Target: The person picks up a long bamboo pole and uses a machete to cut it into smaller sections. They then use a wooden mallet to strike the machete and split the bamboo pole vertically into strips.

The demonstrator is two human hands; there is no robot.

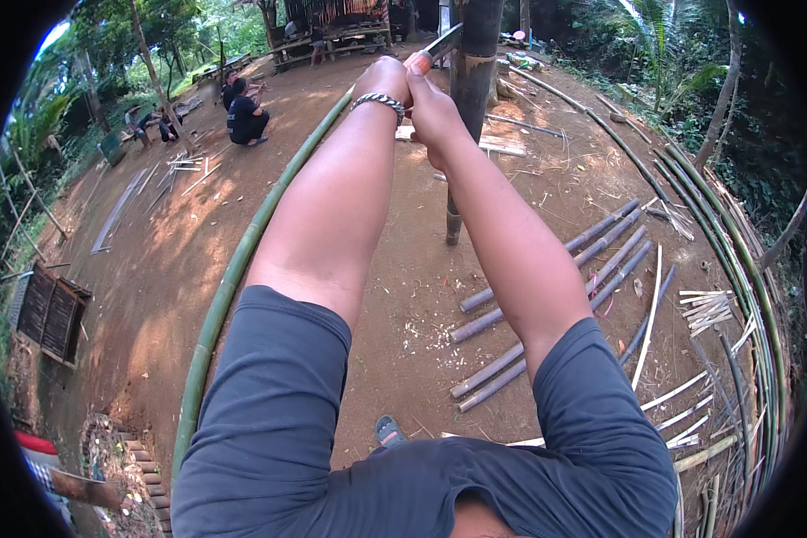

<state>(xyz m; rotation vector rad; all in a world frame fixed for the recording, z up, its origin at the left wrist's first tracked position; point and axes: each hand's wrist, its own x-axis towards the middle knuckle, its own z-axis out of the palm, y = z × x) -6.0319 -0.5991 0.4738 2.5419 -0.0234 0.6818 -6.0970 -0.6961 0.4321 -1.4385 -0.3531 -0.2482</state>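
Note:
Both my arms reach up and forward to a machete with an orange handle [419,63]. My left hand [382,77], with a chain bracelet at the wrist, is closed round the handle's rear. Close against it, my right hand [433,112] is closed too, its thumb along the handle; its inner fingers are partly hidden. The blade [443,42] slants up to the right and meets a dark upright bamboo pole [475,99]. A pale, frayed mark shows on the pole near the blade. Whether the edge has bitten in, I cannot tell.
A long green bamboo pole [242,247] runs along my left. Several dark bamboo lengths [502,354] lie at right, beside split strips [707,309] and long green poles [735,238]. A person in dark clothes [245,117] squats at far left. A hut [332,31] stands behind.

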